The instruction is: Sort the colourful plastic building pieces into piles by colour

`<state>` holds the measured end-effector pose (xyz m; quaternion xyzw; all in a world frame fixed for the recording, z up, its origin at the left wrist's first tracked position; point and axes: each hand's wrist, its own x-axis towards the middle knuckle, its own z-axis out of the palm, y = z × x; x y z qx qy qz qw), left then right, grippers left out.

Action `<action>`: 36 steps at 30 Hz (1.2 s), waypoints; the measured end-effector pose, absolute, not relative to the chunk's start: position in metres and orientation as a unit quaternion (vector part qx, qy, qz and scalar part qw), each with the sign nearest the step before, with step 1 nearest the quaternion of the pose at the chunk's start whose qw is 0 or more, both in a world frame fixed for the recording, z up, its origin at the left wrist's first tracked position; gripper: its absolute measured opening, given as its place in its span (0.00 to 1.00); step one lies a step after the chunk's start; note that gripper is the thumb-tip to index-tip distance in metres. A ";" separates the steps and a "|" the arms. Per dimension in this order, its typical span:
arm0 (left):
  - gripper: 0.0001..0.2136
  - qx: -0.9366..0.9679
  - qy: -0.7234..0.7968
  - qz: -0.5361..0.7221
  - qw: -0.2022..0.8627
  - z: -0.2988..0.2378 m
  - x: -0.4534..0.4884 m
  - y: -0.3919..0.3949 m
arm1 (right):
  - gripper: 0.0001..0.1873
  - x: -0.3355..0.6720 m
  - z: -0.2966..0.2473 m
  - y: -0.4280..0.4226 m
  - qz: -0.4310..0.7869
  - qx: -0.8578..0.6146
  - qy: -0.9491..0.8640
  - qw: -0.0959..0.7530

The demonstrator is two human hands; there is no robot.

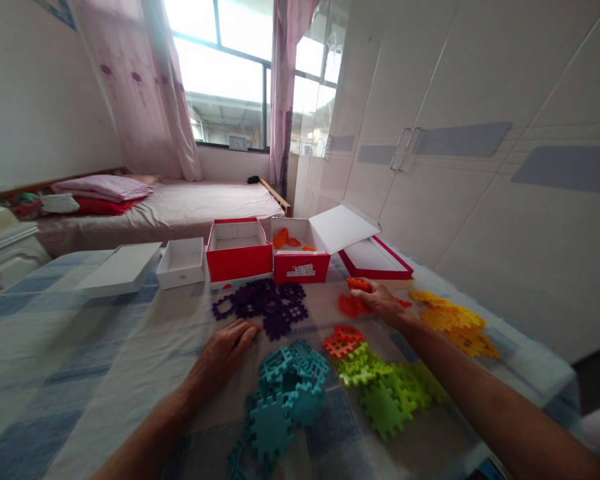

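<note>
My right hand (383, 303) is closed on an orange notched plastic piece (359, 285), held over other orange pieces (350, 305) on the cloth. My left hand (233, 340) rests on the tablecloth with its fingers loosely bent and nothing visible in it. Just beyond its fingertips lies a heap of purple notched pieces (267, 303). Between my forearms are a teal pile (273, 423) and a lime-green pile (385, 393), the latter touching a few orange pieces (343, 340). Yellow pieces (450, 320) spread to the right of my right wrist.
A red box (300, 269) with orange pieces inside stands at the back, its white flap raised. Beside it are another open red box (240, 263), a small white box (181, 267), a white lid (123, 270) and a red-rimmed tray (377, 260). A bed (205, 200) lies beyond.
</note>
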<state>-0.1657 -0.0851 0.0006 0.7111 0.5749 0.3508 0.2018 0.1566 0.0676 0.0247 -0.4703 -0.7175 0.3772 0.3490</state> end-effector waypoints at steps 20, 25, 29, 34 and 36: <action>0.18 0.717 0.575 0.343 0.192 -0.003 -0.168 -0.085 | 0.27 0.032 0.131 0.129 0.373 -0.476 -0.631 0.486; 0.19 0.714 0.578 0.344 0.194 -0.001 -0.165 -0.085 | 0.20 0.072 0.095 0.091 0.179 -0.464 -0.771 0.397; 0.19 0.713 0.580 0.349 0.183 -0.002 -0.166 -0.084 | 0.18 0.118 0.060 0.059 0.104 -0.475 -0.864 0.131; 0.19 0.719 0.581 0.341 0.174 -0.004 -0.167 -0.083 | 0.20 0.138 0.033 0.048 0.060 -0.483 -0.872 0.060; 0.19 0.719 0.581 0.337 0.177 -0.003 -0.167 -0.084 | 0.20 0.137 0.030 0.047 0.044 -0.488 -0.870 0.059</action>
